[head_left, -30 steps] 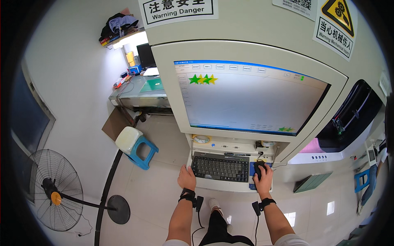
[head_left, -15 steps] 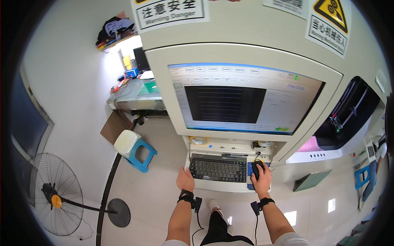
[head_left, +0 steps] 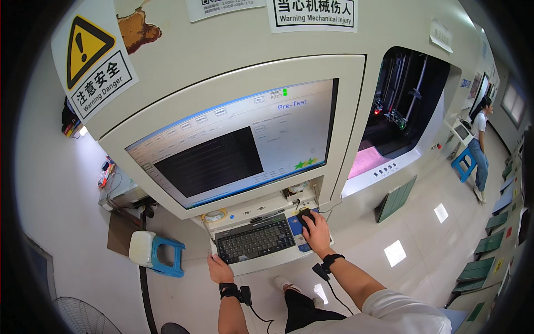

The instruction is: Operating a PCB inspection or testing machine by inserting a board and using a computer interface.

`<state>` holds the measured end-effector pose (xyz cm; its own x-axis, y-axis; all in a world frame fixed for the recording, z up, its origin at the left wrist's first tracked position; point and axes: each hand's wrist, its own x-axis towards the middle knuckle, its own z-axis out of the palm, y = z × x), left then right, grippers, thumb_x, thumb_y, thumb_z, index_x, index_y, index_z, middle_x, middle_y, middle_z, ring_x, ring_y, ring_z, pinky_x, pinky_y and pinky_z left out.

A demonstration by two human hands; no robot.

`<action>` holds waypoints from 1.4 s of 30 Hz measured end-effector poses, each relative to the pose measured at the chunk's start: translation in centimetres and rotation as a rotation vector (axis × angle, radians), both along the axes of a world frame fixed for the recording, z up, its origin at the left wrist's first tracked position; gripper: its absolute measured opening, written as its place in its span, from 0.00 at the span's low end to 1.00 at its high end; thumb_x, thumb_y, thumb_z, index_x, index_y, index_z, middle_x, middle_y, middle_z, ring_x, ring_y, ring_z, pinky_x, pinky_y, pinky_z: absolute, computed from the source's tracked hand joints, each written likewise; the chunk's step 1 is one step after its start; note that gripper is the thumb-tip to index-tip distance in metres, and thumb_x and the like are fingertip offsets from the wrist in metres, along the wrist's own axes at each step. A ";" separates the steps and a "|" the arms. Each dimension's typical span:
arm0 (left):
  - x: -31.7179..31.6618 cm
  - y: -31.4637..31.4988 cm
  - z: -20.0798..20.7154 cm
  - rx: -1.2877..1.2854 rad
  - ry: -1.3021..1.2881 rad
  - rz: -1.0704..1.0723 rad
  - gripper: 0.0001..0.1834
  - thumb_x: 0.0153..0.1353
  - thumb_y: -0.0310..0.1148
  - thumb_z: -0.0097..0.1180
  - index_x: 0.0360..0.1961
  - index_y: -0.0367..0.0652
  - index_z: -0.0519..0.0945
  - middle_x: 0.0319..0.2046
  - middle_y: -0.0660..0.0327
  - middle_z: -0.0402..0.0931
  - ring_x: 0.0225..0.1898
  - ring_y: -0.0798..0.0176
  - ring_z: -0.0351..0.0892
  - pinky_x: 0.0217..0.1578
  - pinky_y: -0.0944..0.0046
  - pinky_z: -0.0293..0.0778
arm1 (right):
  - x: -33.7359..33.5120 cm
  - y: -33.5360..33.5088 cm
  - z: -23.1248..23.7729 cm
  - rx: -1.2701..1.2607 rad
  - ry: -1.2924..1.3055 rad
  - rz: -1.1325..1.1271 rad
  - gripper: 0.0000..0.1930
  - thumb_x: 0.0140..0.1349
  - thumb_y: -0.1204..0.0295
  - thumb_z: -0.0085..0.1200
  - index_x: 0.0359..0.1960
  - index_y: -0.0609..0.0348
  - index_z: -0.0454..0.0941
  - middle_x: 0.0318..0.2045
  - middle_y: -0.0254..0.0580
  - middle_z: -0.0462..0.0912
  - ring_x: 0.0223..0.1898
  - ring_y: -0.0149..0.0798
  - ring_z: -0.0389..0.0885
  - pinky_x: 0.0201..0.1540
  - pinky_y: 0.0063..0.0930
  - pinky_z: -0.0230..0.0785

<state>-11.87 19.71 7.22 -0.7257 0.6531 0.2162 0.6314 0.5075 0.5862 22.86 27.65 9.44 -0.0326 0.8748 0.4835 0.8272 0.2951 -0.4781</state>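
My right hand (head_left: 316, 229) rests over a black computer mouse (head_left: 305, 218) on a blue mouse pad (head_left: 297, 226). At the left front corner of the pull-out keyboard tray (head_left: 261, 263), my left hand (head_left: 221, 270) grips the edge; some of its fingers are hidden by the tray. Between the hands lies a black keyboard (head_left: 255, 240), with a dark pen (head_left: 267, 215) along its back. Above the tray a lit monitor (head_left: 289, 133) is set into a beige machine cabinet (head_left: 222, 44) and shows a dark panel in a light window. Each wrist wears a black strap with a cabled device.
To the right, the machine's dark opening (head_left: 403, 94) holds rails and small lights. A green panel (head_left: 396, 200) leans below it. A blue-and-white stool (head_left: 158, 253) stands left, a fan (head_left: 83, 317) lower left. A person (head_left: 478, 145) is far right, near stacked green boards (head_left: 489, 242).
The view has swung to the right, bringing the machine's opening and the person further into sight. My right hand stays on the mouse and my left hand at the tray edge.
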 end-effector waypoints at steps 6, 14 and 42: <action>-0.5 -0.2 -0.2 -0.006 0.000 0.001 0.22 0.74 0.45 0.38 0.56 0.40 0.74 0.49 0.47 0.80 0.47 0.40 0.79 0.47 0.47 0.74 | -0.2 0.0 -0.1 -0.004 0.027 0.027 0.25 0.55 0.70 0.61 0.57 0.51 0.75 0.60 0.52 0.69 0.60 0.58 0.68 0.62 0.48 0.63; -0.5 -0.2 -0.5 0.003 0.010 -0.007 0.22 0.74 0.45 0.38 0.56 0.39 0.74 0.49 0.46 0.80 0.48 0.40 0.79 0.47 0.46 0.74 | -0.2 0.3 -0.2 -0.014 0.023 0.037 0.24 0.56 0.71 0.62 0.57 0.51 0.75 0.60 0.53 0.69 0.61 0.58 0.68 0.64 0.46 0.63; -0.6 -0.2 -1.1 0.017 0.023 0.021 0.21 0.74 0.46 0.38 0.54 0.43 0.74 0.47 0.48 0.80 0.46 0.40 0.80 0.45 0.46 0.74 | -0.2 0.1 0.0 -0.047 -0.024 0.049 0.29 0.55 0.70 0.59 0.62 0.50 0.70 0.63 0.44 0.69 0.63 0.55 0.65 0.65 0.48 0.61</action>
